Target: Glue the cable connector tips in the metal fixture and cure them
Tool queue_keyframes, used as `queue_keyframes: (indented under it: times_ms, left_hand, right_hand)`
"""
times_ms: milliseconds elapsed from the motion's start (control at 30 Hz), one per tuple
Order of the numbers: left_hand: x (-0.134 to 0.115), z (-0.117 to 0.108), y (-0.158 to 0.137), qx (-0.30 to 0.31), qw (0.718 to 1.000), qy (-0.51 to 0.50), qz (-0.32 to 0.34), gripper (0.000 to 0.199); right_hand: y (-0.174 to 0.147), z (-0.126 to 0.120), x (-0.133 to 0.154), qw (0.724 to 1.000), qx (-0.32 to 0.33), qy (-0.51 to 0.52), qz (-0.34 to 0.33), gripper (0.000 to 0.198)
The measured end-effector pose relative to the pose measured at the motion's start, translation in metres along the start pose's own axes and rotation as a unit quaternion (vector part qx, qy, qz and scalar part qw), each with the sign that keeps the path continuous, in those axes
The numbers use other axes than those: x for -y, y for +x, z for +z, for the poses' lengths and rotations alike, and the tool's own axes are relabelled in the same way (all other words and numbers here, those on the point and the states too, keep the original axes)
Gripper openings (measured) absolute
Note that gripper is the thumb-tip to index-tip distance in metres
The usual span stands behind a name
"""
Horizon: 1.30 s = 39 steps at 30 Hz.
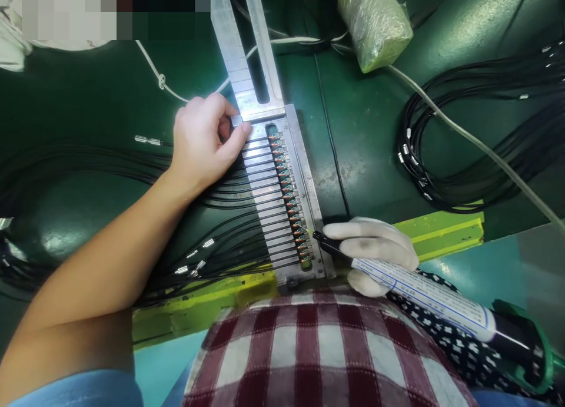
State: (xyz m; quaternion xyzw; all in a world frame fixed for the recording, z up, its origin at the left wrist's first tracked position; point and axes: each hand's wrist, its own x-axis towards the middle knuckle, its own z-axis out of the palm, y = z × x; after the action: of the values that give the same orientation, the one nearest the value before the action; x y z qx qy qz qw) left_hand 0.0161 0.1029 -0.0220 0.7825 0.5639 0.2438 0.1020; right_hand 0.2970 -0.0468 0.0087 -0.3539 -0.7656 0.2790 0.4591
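My bare left hand (205, 142) pinches the left edge of a slotted metal fixture (304, 171), thumb on top. A row of black cables (258, 208) lies across the fixture. Their ends, with small connector boards (289, 195), sit side by side along its slot. My right hand (375, 248), in a white glove, is closed around a dispensing syringe (424, 295) with a printed white label and a black front end. Its thin tip points left, over the connector boards in the lower part of the row; whether it touches one I cannot tell.
Coiled black cables (410, 142) with metal ends lie at the right on the green table (362, 130). At the back stands a plastic-wrapped bundle (375, 24). A pale hose (477, 142) crosses the right side. Yellow-green tape (445, 236) lines the front edge.
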Motion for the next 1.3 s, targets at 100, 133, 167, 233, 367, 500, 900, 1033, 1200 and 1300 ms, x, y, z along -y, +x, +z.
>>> queue_keyframes:
  times_ms: [100,133,167,233,367,500,900,1033,1200,1300]
  left_hand:
    - [0.0001,-0.0003,0.0000,0.002,1.000,0.002,-0.001,0.018]
    - [0.0000,-0.0005,-0.0001,0.003,1.000,0.002,-0.002,0.018]
    - [-0.0001,-0.0006,-0.0001,0.003,1.000,0.001,-0.002,0.018]
    - [-0.0001,-0.0006,-0.0001,0.002,1.000,-0.003,0.000,0.018]
    - [0.0011,0.0000,0.0003,0.003,1.000,-0.001,0.006,0.018]
    - [0.0023,0.0005,0.0005,0.008,1.000,0.000,0.010,0.020]
    - [0.0030,0.0006,0.0007,0.012,1.000,-0.005,0.009,0.020]
    - [0.0027,0.0009,0.0006,0.005,1.000,-0.007,0.011,0.019]
    - [0.0021,0.0007,0.0007,-0.001,1.000,-0.006,0.019,0.020]
    - [0.0023,0.0006,0.0008,-0.001,1.000,-0.005,0.021,0.020]
  right_hand:
    - [-0.0059,0.0012,0.0045,1.000,-0.011,-0.007,0.021,0.015]
    - [-0.0068,0.0023,0.0050,1.000,-0.013,-0.012,0.022,0.015]
    - [-0.0071,0.0034,0.0050,1.000,-0.009,-0.015,0.021,0.014]
    - [-0.0056,0.0049,0.0041,1.000,0.008,-0.011,0.019,0.014]
    - [0.0000,0.0056,0.0015,1.000,0.005,-0.001,0.004,0.014]
    - [0.0016,0.0065,0.0004,1.000,-0.005,0.006,-0.001,0.015]
    - [-0.0045,0.0062,0.0016,1.000,-0.005,-0.003,0.016,0.011]
    - [-0.0043,0.0046,0.0028,1.000,-0.001,-0.006,0.018,0.010]
    - [-0.0028,0.0025,0.0033,1.000,0.009,-0.004,0.014,0.011]
    - [-0.0024,0.0023,0.0030,1.000,0.013,-0.004,0.015,0.011]
